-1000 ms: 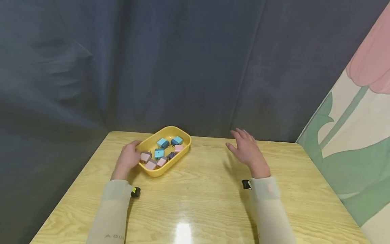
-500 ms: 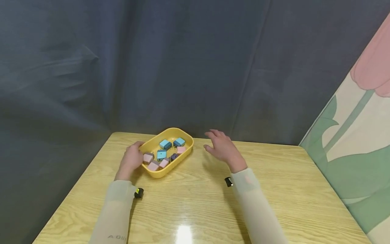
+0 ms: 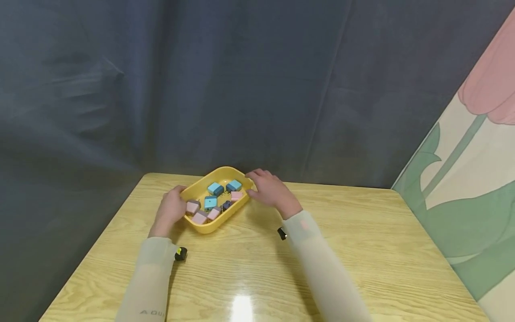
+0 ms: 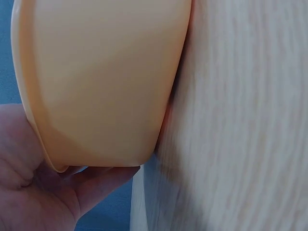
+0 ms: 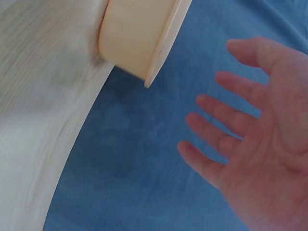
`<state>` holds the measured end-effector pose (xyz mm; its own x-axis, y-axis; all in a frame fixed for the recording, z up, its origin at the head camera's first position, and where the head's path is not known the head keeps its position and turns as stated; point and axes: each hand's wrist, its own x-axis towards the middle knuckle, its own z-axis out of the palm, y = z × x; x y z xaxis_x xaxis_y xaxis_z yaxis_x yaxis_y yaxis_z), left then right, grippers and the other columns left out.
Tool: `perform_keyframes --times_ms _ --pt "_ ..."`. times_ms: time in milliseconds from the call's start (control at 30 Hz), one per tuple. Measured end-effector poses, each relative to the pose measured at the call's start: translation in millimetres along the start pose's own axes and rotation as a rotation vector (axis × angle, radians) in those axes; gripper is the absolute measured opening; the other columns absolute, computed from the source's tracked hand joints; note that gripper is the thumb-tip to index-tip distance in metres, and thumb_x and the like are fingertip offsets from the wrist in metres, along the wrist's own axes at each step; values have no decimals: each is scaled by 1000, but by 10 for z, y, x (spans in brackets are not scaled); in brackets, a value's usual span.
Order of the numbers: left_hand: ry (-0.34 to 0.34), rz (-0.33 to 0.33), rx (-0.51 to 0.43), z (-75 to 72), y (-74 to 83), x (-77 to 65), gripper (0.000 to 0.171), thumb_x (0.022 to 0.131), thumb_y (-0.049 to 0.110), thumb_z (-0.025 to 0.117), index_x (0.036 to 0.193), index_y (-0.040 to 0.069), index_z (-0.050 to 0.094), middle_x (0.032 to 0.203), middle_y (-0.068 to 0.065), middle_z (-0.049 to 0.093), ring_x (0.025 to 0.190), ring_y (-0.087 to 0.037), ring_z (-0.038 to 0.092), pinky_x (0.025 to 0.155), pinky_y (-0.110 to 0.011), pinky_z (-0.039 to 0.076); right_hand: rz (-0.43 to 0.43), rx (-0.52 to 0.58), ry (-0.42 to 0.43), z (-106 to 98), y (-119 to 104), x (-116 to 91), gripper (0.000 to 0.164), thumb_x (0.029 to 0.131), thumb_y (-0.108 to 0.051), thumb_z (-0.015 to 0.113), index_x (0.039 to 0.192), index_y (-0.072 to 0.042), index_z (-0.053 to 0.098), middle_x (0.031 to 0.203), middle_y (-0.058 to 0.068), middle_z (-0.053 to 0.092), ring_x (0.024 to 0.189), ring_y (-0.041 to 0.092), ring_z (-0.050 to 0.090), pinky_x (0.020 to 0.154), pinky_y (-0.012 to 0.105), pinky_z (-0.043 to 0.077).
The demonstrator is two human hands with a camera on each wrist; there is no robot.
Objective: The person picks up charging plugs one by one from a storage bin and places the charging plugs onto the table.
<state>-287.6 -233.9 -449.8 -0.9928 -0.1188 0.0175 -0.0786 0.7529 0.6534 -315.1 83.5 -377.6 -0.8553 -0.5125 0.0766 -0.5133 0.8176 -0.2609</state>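
A yellow plastic tray [image 3: 206, 228] with rounded corners sits on the wooden table at the back left, slanted in the head view. Inside lie several small two-tone blocks, some blue [image 3: 210, 202] and dark blue, some pink [image 3: 199, 218] and grey; thin prongs seem to show on a few. My left hand [image 3: 170, 208] grips the tray's left end; in the left wrist view its fingers lie along the outer wall [image 4: 106, 86] below the rim. My right hand [image 3: 270, 190] is at the tray's right end, and the right wrist view shows its fingers [image 5: 216, 130] spread and apart from the wall.
The light wooden table [image 3: 362, 259] reaches back to a dark blue curtain [image 3: 249, 89]. A cloth with pink and green flower shapes [image 3: 474, 179] hangs along the right side. Small black cameras [image 3: 181, 254] sit at both wrists.
My right hand has moved left across the table, from well right of the tray to its right end. The left hand stays on the tray, which has not visibly shifted.
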Motion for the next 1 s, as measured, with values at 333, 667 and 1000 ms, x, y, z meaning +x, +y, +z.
perform_keyframes --times_ms 333,667,1000 --pt "-11 -17 -23 -15 -6 21 60 98 -4 42 157 -2 49 148 -32 63 118 -41 65 102 -55 55 -53 -31 -130 61 -337 314 49 111 -34 58 155 -13 59 159 10 60 146 36 56 122 55 46" --pt "-26 -26 -45 26 44 14 58 99 -4 43 157 -2 49 150 -32 61 126 -43 64 112 -60 52 45 -44 -229 166 -347 611 49 107 -23 63 154 -13 59 155 9 64 132 27 64 107 46 55" --pt "-28 -25 -50 87 138 1 56 100 -4 45 156 -3 51 150 -32 62 132 -46 64 117 -62 49 206 -121 -223 373 -345 685 20 107 -25 64 119 -10 72 115 7 74 92 22 61 79 37 48"
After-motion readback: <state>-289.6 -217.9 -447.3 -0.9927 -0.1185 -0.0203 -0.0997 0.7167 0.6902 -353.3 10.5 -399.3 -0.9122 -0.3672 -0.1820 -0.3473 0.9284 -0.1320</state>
